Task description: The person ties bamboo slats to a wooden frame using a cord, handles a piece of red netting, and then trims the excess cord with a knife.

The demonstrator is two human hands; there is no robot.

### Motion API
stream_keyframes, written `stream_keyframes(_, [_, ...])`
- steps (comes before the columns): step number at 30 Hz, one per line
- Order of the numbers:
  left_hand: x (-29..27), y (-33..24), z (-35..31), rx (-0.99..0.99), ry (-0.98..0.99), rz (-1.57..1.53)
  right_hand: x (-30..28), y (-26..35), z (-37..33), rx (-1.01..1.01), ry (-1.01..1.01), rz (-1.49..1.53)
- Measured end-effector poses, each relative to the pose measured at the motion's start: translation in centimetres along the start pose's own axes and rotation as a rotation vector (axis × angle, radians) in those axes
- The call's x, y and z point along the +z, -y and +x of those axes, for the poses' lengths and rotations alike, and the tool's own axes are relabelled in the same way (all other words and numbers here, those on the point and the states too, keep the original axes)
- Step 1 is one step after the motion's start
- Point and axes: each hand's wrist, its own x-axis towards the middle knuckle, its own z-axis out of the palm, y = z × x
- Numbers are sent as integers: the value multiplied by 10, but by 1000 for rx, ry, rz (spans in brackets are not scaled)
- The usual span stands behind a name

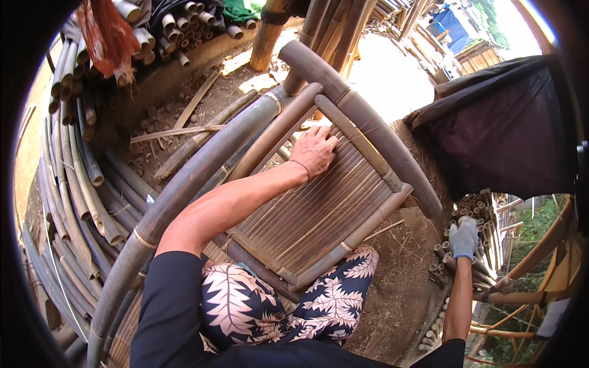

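Note:
A bamboo chair part (pixel 402 147) with thick curved poles stands before me, tilted. Narrow bamboo slats (pixel 319 211) lie side by side inside its inner frame, and an open gap runs along their left edge. My left hand (pixel 315 149), bare with a cord at the wrist, is curled over the upper left end of the slats, its fingers closed there on a slat. Off to the right, my right hand (pixel 464 238) wears a grey-blue glove. It looks closed, close to a stack of cut bamboo pieces (pixel 485 214); whatever is in it is hidden.
Long bamboo poles (pixel 73 202) are piled along the left. More poles (pixel 178 27) rest at the back beneath a red cloth (pixel 107 37). A dark cloth sheet (pixel 503 126) hangs at the right. Loose bamboo strips (pixel 196 101) litter the dirt floor behind the chair part.

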Motion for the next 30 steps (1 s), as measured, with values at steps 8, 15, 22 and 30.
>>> stream_keyframes(8, [-35,-34,-1,-116,362,-473,-85,194,-7,-999,-565,654])
stream_keyframes(15, [-92,-23,-43,-196,-195,-447,-146,220,26,-1280,211,1010])
stream_keyframes(22, [-23,48,-72,-682,-74,-414,-141,267,100,-778,-602,603])
stream_keyframes(30, [23,52,-59,-726,-25,-545,-61,432,21,-1153,-69,100])
